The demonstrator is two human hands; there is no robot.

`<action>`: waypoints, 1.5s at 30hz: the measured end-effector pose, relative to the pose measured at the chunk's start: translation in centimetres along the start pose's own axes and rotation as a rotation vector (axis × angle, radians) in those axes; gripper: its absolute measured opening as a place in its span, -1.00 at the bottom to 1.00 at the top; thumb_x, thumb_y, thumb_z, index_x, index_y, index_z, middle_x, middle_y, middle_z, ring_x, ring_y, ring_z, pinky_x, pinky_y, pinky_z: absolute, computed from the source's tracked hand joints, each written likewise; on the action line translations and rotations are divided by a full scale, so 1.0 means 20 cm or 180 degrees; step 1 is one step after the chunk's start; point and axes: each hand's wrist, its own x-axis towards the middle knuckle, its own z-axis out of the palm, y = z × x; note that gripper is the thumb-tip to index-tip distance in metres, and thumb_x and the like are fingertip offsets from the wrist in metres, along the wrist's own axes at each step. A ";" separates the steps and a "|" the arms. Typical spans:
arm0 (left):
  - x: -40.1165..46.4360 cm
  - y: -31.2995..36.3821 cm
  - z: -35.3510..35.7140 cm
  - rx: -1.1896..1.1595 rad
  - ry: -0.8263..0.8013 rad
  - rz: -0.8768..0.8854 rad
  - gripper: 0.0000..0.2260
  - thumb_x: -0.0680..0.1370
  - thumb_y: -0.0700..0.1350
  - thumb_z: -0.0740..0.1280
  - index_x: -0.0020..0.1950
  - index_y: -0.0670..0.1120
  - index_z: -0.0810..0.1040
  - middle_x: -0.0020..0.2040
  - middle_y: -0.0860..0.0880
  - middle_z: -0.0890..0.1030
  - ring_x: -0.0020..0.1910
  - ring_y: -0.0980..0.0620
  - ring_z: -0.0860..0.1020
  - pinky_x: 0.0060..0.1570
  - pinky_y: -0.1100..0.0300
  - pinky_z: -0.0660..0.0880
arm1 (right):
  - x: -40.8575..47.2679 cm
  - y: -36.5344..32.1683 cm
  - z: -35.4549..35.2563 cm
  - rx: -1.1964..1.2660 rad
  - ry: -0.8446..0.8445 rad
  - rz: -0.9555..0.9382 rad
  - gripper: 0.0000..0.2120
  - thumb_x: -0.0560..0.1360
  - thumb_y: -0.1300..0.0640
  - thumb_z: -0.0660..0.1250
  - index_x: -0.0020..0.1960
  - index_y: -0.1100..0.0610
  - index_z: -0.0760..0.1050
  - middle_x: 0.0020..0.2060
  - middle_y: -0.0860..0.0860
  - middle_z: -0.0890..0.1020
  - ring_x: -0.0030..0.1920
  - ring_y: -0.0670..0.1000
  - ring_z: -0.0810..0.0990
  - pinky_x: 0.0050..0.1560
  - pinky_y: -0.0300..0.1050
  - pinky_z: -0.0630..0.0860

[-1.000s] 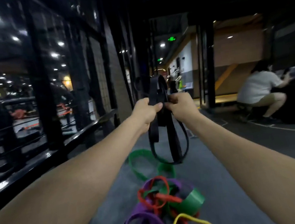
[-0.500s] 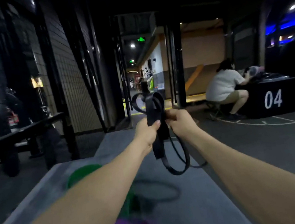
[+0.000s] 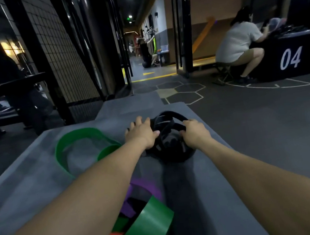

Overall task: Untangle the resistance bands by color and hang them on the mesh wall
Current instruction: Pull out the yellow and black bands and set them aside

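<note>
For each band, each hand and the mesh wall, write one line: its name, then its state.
Black bands: bunched on the grey mat.
Left hand: resting on black bands.
Right hand: gripping black bands.
Green band: lying loose, apart.
Purple band: tangled in the near pile.
Mesh wall: no bands visible.

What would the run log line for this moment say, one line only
step: black bands set down on grey mat | left hand: on bands | right hand: gripping bands | green band: loose on mat | hung: none seen
</note>
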 end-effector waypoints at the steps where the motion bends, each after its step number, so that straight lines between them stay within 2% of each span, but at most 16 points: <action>1: -0.02 0.00 -0.02 -0.0047 0.0134 0.0047 -0.48 0.60 0.10 0.13 0.51 -0.02 0.08 0.51 -0.04 0.08 0.46 -0.12 0.14 0.41 -0.04 0.12 | -0.02 -0.01 -0.03 -0.0011 0.0011 -0.0011 -0.69 0.54 0.17 0.21 0.28 0.17 0.37 0.26 0.16 0.43 0.24 0.22 0.41 0.18 0.07 0.42; 5: -0.17 -0.01 -0.15 -0.0182 0.0371 0.0202 -0.60 0.60 0.05 0.15 0.42 -0.04 0.28 0.39 -0.09 0.29 0.36 -0.13 0.30 0.32 0.01 0.24 | -0.17 -0.10 -0.15 0.0288 -0.0023 -0.0135 -0.72 0.56 0.18 0.20 0.25 0.21 0.42 0.22 0.20 0.49 0.21 0.23 0.46 0.11 0.06 0.48; 9: -0.40 -0.05 -0.27 -0.0417 0.0327 0.0133 -0.68 0.58 0.02 0.20 0.32 -0.02 0.41 0.31 -0.12 0.38 0.29 -0.14 0.39 0.29 0.00 0.28 | -0.45 -0.27 -0.29 0.0508 -0.0094 -0.0373 -0.72 0.55 0.14 0.21 0.21 0.24 0.48 0.13 0.21 0.57 0.12 0.24 0.52 0.02 0.01 0.46; 13: -0.73 -0.16 -0.36 -0.0779 0.0387 0.0073 -0.74 0.57 -0.03 0.24 0.24 -0.06 0.49 0.26 -0.12 0.44 0.25 -0.15 0.44 0.29 -0.02 0.35 | -0.80 -0.41 -0.36 0.0851 -0.0276 -0.0407 -0.85 0.55 0.12 0.24 -0.02 0.20 0.50 -0.08 0.13 0.57 0.01 0.18 0.53 -0.09 -0.09 0.41; 16: -1.02 -0.27 -0.38 -0.0956 0.0429 0.0027 -0.77 0.53 -0.06 0.29 0.16 -0.08 0.54 0.19 -0.14 0.51 0.17 -0.15 0.51 0.23 0.01 0.42 | -1.05 -0.49 -0.36 0.0910 -0.0468 -0.0482 -0.80 0.56 0.12 0.24 0.04 0.25 0.47 -0.15 0.10 0.55 -0.02 0.17 0.54 -0.21 -0.16 0.38; 21: -1.48 -0.47 -0.32 -0.1396 0.0437 -0.0035 -0.82 0.49 -0.16 0.35 0.06 -0.17 0.59 0.07 -0.15 0.62 0.05 -0.10 0.59 0.14 0.08 0.49 | -1.46 -0.61 -0.30 0.0940 -0.0542 -0.0568 -0.77 0.53 0.15 0.25 -0.28 0.22 0.44 -0.28 0.13 0.49 -0.23 0.12 0.46 -0.22 -0.13 0.30; 23: -1.64 -0.53 -0.26 -0.1705 0.0485 -0.0183 -0.82 0.49 -0.17 0.35 0.06 -0.18 0.58 0.05 -0.15 0.62 0.03 -0.08 0.59 0.13 0.09 0.49 | -1.59 -0.65 -0.26 0.1126 -0.0572 -0.0562 -0.86 0.51 0.18 0.28 -0.18 0.21 0.53 -0.25 0.15 0.57 -0.20 0.13 0.52 -0.13 -0.08 0.40; 24: -1.72 -0.55 -0.22 -0.1796 0.0519 -0.0218 -0.81 0.49 -0.15 0.36 0.08 -0.17 0.57 0.05 -0.14 0.60 0.02 -0.07 0.58 0.14 0.08 0.48 | -1.64 -0.66 -0.24 0.1232 -0.0547 -0.0535 -0.88 0.50 0.21 0.28 -0.05 0.21 0.58 -0.12 0.17 0.63 -0.07 0.15 0.57 -0.01 -0.04 0.45; 26: -1.86 -0.57 -0.14 -0.1908 0.0500 -0.0239 -0.72 0.47 -0.07 0.39 0.14 -0.15 0.53 0.07 -0.13 0.55 0.05 -0.05 0.55 0.17 0.06 0.46 | -1.75 -0.66 -0.20 0.1325 -0.0446 -0.0378 -0.70 0.47 0.24 0.27 0.19 0.20 0.53 0.14 0.13 0.61 0.19 0.12 0.54 0.17 -0.10 0.41; 29: -1.99 -0.53 -0.06 -0.2111 0.0114 -0.0311 -0.39 0.37 0.08 0.47 0.31 -0.12 0.37 0.20 -0.09 0.43 0.22 -0.01 0.43 0.29 0.07 0.37 | -1.85 -0.64 -0.14 0.1345 -0.0429 -0.0430 -0.63 0.47 0.22 0.28 0.27 0.17 0.47 0.22 0.08 0.57 0.25 0.08 0.50 0.16 -0.17 0.39; 31: -2.00 -0.51 -0.01 -0.1711 0.0028 -0.0271 -0.31 0.30 0.12 0.50 0.32 -0.09 0.35 0.23 -0.06 0.45 0.25 -0.04 0.40 0.28 0.04 0.35 | -1.86 -0.64 -0.12 0.1248 -0.0439 -0.0575 -0.67 0.48 0.21 0.30 0.24 0.19 0.49 0.18 0.08 0.59 0.22 0.09 0.52 0.14 -0.15 0.40; 33: -2.00 -0.50 0.01 -0.1396 0.0090 -0.0328 -0.50 0.32 0.02 0.48 0.17 -0.10 0.42 0.13 -0.09 0.52 0.18 -0.11 0.45 0.18 0.03 0.38 | -1.85 -0.65 -0.12 0.1427 -0.0427 -0.0651 -0.70 0.45 0.22 0.36 0.17 0.21 0.53 0.13 0.11 0.61 0.18 0.11 0.54 0.15 -0.07 0.43; 36: -1.99 -0.53 -0.04 -0.1672 0.0292 -0.0382 -0.83 0.41 -0.15 0.37 -0.02 -0.10 0.51 -0.10 -0.10 0.59 0.00 -0.14 0.55 -0.04 0.09 0.46 | -1.82 -0.66 -0.12 0.1406 -0.0378 -0.0797 -0.60 0.38 0.15 0.45 0.18 0.21 0.50 0.12 0.13 0.57 0.18 0.13 0.50 0.21 0.00 0.43; 40: -2.00 -0.64 -0.18 -0.1804 0.0671 -0.0199 -0.89 0.51 -0.17 0.32 0.01 -0.11 0.58 -0.21 0.00 0.52 -0.16 -0.04 0.51 -0.25 0.27 0.25 | -1.79 -0.66 -0.11 0.0932 -0.0352 -0.1052 -0.37 0.34 -0.03 0.48 0.31 0.12 0.33 0.21 0.10 0.35 0.25 0.11 0.31 0.30 -0.05 0.27; 42: -1.99 -0.72 -0.22 -0.2019 0.0810 -0.0315 -0.90 0.51 -0.19 0.31 -0.02 -0.12 0.59 -0.21 -0.03 0.56 -0.18 -0.03 0.49 -0.19 0.20 0.33 | -1.79 -0.67 -0.10 0.0610 -0.0346 -0.1039 -0.24 0.27 -0.03 0.53 0.34 0.12 0.25 0.25 0.10 0.28 0.28 0.15 0.28 0.34 0.04 0.28; 45: -2.01 -0.78 -0.26 -0.3193 0.0910 -0.0601 -0.86 0.53 -0.26 0.28 -0.11 -0.06 0.58 -0.22 -0.11 0.62 -0.18 -0.04 0.59 -0.12 0.10 0.51 | -1.79 -0.65 -0.09 0.0458 -0.0566 -0.0757 -0.01 0.18 -0.04 0.59 0.43 0.12 0.11 0.33 0.09 0.20 0.37 0.17 0.26 0.36 0.19 0.27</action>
